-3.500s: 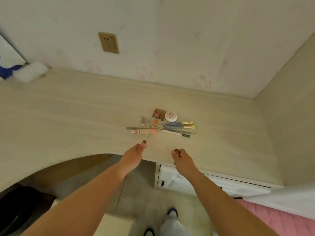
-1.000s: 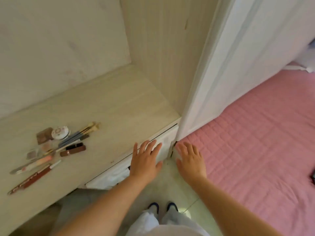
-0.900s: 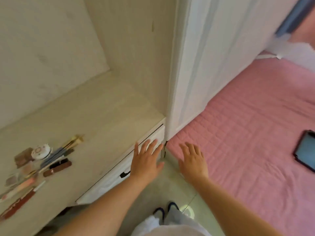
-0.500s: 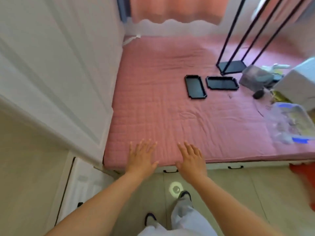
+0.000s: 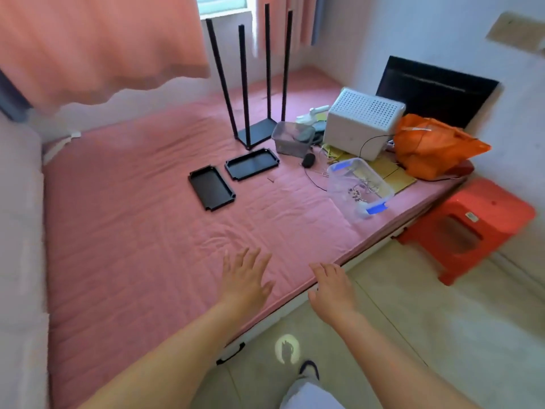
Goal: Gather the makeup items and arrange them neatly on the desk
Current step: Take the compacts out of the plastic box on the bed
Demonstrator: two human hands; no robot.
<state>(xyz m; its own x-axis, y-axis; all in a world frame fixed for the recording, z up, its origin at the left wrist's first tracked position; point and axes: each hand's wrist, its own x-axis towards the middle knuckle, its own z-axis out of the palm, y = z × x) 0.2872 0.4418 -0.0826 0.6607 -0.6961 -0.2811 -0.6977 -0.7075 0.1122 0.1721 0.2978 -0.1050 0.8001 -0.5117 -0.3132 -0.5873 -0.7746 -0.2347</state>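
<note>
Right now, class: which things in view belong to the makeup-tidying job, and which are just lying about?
Job: no makeup visible; perhaps nearer black tray, farther black tray.
Lying about: white box, orange bag, red stool, clear tub, black rack.

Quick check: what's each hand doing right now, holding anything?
Left hand: open, holding nothing, over the bed.
Right hand: open, holding nothing.

Left edge smeared by motion blur. Clear plastic box [image 5: 358, 184] contents too small to identify. Black panel [image 5: 433, 90] partly hidden behind white perforated box [image 5: 364, 125] and orange bag [image 5: 436, 146].
</note>
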